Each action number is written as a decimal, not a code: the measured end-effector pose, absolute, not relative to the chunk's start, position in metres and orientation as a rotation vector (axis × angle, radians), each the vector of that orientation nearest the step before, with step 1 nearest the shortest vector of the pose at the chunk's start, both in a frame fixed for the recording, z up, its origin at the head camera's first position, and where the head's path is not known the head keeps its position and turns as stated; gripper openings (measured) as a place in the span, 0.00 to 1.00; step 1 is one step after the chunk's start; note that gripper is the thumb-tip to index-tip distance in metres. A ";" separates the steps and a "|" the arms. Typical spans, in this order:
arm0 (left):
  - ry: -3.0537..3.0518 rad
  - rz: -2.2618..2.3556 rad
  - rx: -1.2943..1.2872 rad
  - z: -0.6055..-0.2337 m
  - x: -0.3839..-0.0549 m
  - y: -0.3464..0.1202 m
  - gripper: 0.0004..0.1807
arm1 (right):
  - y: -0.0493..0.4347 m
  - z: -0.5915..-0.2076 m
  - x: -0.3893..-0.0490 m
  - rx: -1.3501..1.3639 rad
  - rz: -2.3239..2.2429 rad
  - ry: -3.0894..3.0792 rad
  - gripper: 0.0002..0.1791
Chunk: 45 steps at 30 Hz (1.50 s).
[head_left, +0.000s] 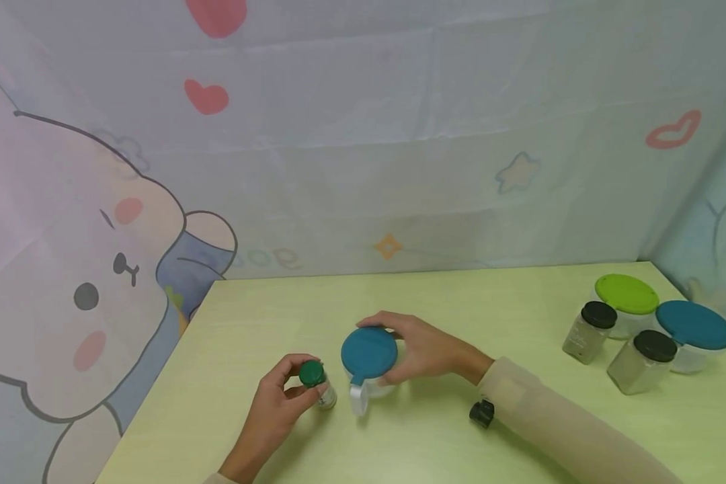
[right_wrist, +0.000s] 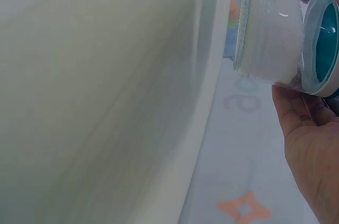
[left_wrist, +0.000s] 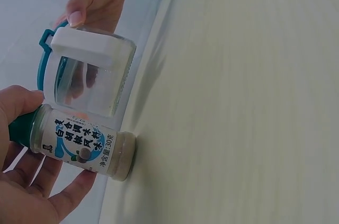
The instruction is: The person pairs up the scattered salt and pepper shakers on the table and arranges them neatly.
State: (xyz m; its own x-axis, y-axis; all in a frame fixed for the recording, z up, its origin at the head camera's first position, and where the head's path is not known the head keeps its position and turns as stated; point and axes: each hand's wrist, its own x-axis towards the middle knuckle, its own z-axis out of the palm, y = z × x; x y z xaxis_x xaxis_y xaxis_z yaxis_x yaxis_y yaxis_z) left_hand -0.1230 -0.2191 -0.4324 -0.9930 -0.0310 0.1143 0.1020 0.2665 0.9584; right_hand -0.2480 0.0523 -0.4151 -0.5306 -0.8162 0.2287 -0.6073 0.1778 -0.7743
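Observation:
My left hand [head_left: 272, 403] holds a small seasoning bottle [left_wrist: 79, 142] by its green cap [head_left: 311, 374], with thumb and fingers on either side. The bottle stands upright, and its white and blue label shows in the left wrist view. Just right of it is a clear jar [right_wrist: 273, 28] with a blue lid [head_left: 369, 351] and a white handle [head_left: 359, 398] pointing toward me. White grains fill part of the jar. My right hand [head_left: 426, 349] grips the jar from its right side, fingers behind and thumb in front.
At the table's right stand two black-capped jars [head_left: 589, 333], a green-lidded container [head_left: 626, 294] and another blue-lidded container [head_left: 694, 325]. A small black device [head_left: 481, 413] sits by my right sleeve. A printed curtain [head_left: 351, 168] hangs behind the table [head_left: 266, 316].

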 end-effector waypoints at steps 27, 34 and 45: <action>-2.412 -1.800 -0.047 -0.434 -0.122 -0.226 0.22 | 0.033 -0.421 -0.253 -1.352 -1.215 2.236 0.46; -2.406 -1.782 -0.045 -0.432 -0.122 -0.228 0.21 | 0.028 -0.421 -0.254 -1.355 -1.198 2.215 0.47; -2.412 -1.806 -0.035 -0.433 -0.121 -0.230 0.22 | 0.019 -0.422 -0.257 -1.369 -1.166 2.203 0.46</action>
